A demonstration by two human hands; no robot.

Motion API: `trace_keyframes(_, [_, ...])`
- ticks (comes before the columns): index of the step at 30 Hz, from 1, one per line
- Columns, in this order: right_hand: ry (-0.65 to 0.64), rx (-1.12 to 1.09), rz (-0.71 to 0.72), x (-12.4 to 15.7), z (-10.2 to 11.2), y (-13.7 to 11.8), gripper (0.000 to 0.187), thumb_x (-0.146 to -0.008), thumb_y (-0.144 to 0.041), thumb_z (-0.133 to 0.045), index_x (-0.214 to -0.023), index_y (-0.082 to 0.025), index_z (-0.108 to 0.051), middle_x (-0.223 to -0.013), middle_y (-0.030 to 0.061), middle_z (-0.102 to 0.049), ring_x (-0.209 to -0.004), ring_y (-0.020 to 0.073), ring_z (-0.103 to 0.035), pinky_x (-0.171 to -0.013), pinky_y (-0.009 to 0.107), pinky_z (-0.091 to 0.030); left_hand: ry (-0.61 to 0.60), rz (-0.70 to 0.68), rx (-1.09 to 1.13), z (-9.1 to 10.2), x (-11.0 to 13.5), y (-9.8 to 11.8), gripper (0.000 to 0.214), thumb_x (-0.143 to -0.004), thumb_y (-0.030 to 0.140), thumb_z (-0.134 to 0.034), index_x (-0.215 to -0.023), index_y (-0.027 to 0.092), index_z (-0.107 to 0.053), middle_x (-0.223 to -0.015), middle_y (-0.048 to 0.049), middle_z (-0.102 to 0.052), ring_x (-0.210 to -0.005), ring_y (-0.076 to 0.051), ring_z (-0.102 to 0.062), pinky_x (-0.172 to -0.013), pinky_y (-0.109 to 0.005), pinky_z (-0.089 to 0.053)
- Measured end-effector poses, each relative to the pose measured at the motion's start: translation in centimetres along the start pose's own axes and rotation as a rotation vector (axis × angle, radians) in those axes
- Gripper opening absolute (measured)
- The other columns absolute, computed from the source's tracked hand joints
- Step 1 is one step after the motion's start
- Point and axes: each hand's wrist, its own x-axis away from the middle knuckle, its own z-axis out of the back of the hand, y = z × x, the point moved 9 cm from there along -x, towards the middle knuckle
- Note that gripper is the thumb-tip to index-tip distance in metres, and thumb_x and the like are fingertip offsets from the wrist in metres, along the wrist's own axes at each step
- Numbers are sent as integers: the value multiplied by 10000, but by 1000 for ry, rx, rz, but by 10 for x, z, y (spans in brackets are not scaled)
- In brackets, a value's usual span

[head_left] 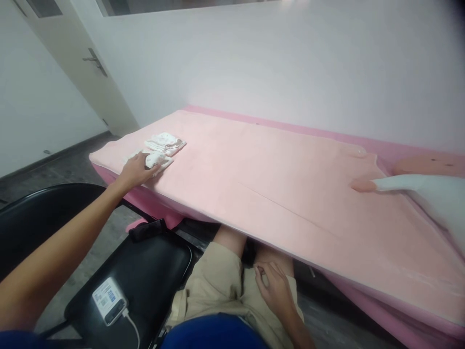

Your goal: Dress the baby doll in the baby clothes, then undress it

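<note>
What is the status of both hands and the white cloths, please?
Left hand on nearer white cloth, grip unclear. Right hand on lap. Another person's white-sleeved hand far right, away from cloths.

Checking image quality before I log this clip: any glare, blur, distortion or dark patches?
Head view: the door leans steeply, suggesting wide-angle distortion; the top-right corner is dark; the wall looks hazy; the white cloths by the left hand look soft, their print unclear.

Stretches as a long bench [254, 160] under a pale pink cover [298, 189], with brighter pink cloth [150, 204] beneath; carries folded white printed fabric [163, 141] toward the left end.
</note>
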Motion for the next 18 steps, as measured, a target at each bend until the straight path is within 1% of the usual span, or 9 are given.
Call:
trace_keyframes(2, [6, -3, 3, 1, 0, 0, 113, -1033, -186, -541, -1074, -222, -640, -898, 47, -674, -847, 241, -657, -800, 394, -510, 14, -3, -125, 4, -3, -2, 818, -918, 748, -593, -1406, 100, -479, -1140, -99, -673, -994, -277, -604, -834, -319, -443])
trace_keyframes(4, [7, -3, 5, 1, 0, 1, 114, -1030, -181, -537, -1064, -224, -637, -906, 49, -677, -853, 244, -657, -795, 394, -509, 34, 45, -130, 8, -6, -8, 875, -898, 775, -597, -1453, 123, -420, -1038, -62, -667, -950, -270, -612, -813, -317, -435])
trace_keyframes(6, [9, 1, 7, 1, 0, 1, 119, -1026, -176, -533, -1051, -227, -637, -899, 48, -677, -844, 245, -655, -785, 392, -509, 42, 67, -118, 12, -7, -10, 907, -875, 760, -647, -1463, 124, -375, -1000, -43, -650, -956, -273, -618, -836, -327, -433])
trace_keyframes(8, [18, 4, 9, 1, 1, 0, 127, -1025, -175, -527, -1042, -230, -640, -887, 47, -677, -828, 245, -655, -773, 389, -512, 32, 69, -117, 14, -7, -9, 930, -848, 701, -726, -1459, 114, -342, -1069, -59, -649, -997, -285, -622, -870, -341, -430])
trace_keyframes(11, [31, 1, 13, 1, 4, -2, 141, -1025, -177, -522, -1052, -233, -648, -885, 52, -684, -823, 246, -659, -765, 385, -522, 37, 48, -124, 18, -6, -5, 946, -824, 613, -796, -1463, 109, -313, -1260, -110, -639, -1046, -279, -619, -876, -322, -422])
trace_keyframes(13, [42, -4, 16, 0, 6, -3, 146, -1027, -176, -518, -1050, -234, -650, -882, 54, -687, -822, 247, -661, -765, 385, -526, 46, 28, -132, 21, -5, -3, 883, -836, 604, -786, -1440, 116, -367, -1275, -97, -656, -1024, -250, -614, -862, -294, -418])
trace_keyframes(15, [52, -4, 17, 0, 7, -4, 148, -1030, -177, -516, -1045, -233, -651, -877, 52, -687, -819, 246, -662, -769, 386, -527, 50, 22, -150, 22, -4, -2, 794, -840, 601, -778, -1385, 121, -457, -1210, -71, -691, -995, -231, -599, -860, -278, -420])
trace_keyframes(18, [47, -2, 11, 0, 7, -4, 142, -1029, -175, -523, -1051, -234, -650, -897, 50, -690, -842, 244, -666, -789, 390, -527, 91, -7, -174, 29, -2, 0, 657, -845, 532, -777, -1301, 119, -549, -1212, -74, -694, -1028, -237, -584, -880, -286, -433])
